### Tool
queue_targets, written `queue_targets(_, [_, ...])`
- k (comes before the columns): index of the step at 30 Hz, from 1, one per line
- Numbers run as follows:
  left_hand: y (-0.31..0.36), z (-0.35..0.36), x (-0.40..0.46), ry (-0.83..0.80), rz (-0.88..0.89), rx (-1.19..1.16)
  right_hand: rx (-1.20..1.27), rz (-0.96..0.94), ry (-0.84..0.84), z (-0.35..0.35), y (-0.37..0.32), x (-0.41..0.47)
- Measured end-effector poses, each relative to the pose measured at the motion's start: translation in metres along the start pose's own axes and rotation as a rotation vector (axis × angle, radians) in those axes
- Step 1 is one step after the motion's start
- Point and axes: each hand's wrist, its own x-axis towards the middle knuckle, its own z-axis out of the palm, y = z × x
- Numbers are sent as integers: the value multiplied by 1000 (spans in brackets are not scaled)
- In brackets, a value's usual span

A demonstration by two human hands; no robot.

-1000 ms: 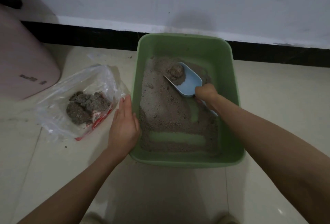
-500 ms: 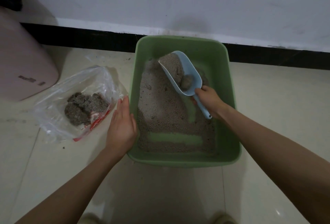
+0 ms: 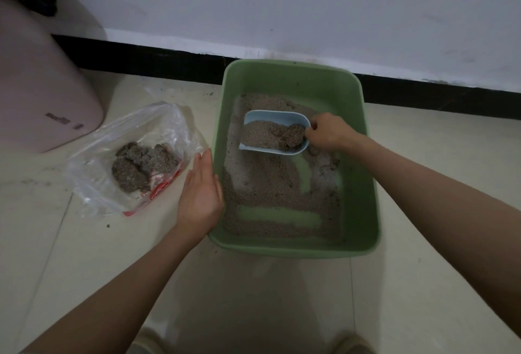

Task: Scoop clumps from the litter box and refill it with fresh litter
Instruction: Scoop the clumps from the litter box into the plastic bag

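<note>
Scoop point(image 3: 275, 133) has swung round and levelled out, mouth now turned left toward the bag point(image 3: 132, 156), where half a second ago it tipped up nose-high. Right hand point(image 3: 328, 135) is curled tight on the handle, the loaded bowl just left of its fingers, with a clump point(image 3: 293, 135) sitting in loose litter. Left hand point(image 3: 201, 190) stays flat, fingers straight, against the box point(image 3: 363, 184) wall. Looks like the carry to the bag comes next; clumps point(image 3: 141, 166) already wait there.
</note>
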Motion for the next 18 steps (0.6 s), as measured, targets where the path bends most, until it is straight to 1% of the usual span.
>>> queue_targets(4, [-1, 0, 0, -4, 0, 0, -66, -18, -5, -2, -21, 3])
queue_targets(12, [-1, 0, 0, -2, -15, -15, -76, -31, -49, 3, -47, 0])
queue_targets(18, [-2, 1, 2, -5, -20, -27, -152, -23, 7, 3, -58, -8])
